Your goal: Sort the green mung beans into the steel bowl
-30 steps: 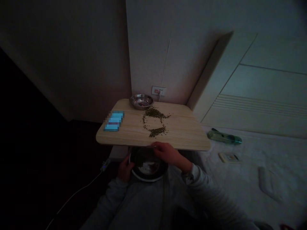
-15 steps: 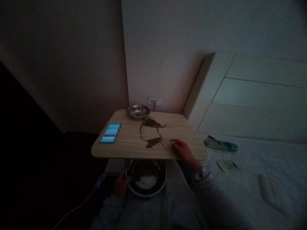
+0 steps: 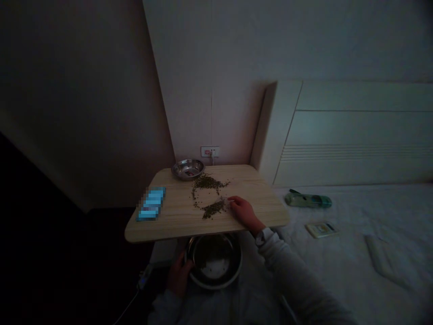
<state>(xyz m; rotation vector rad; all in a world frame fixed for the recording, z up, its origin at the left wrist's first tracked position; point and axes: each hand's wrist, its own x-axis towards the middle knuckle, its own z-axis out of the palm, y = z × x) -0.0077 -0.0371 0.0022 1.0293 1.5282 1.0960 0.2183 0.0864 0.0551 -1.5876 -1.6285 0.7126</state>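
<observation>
My left hand (image 3: 180, 274) is closed on the left rim of a large metal basin (image 3: 216, 283), held just below the table's front edge. Some dark grains, hard to make out, lie inside it. Over the table, my right hand (image 3: 244, 212) pinches a thin see-through plastic piece (image 3: 223, 203) whose exact kind I cannot tell. That piece touches the near heap of small green beans (image 3: 213, 209), which look like mung beans. A wider heap of the same beans (image 3: 207, 182) lies farther back, joined to the near one by thin curved trails.
A small steel bowl (image 3: 188, 169) stands at the back of the wooden table (image 3: 257, 189). A lit, blurred-out phone (image 3: 151, 204) lies at the left. On the bed are a green bottle (image 3: 307, 200) and another phone-like item (image 3: 321, 229). A wall socket (image 3: 210, 151) holds a plug.
My right hand has moved left with the plastic piece, up against the near bean heap. The basin and my left hand have shifted slightly right. The camera view has turned a little.
</observation>
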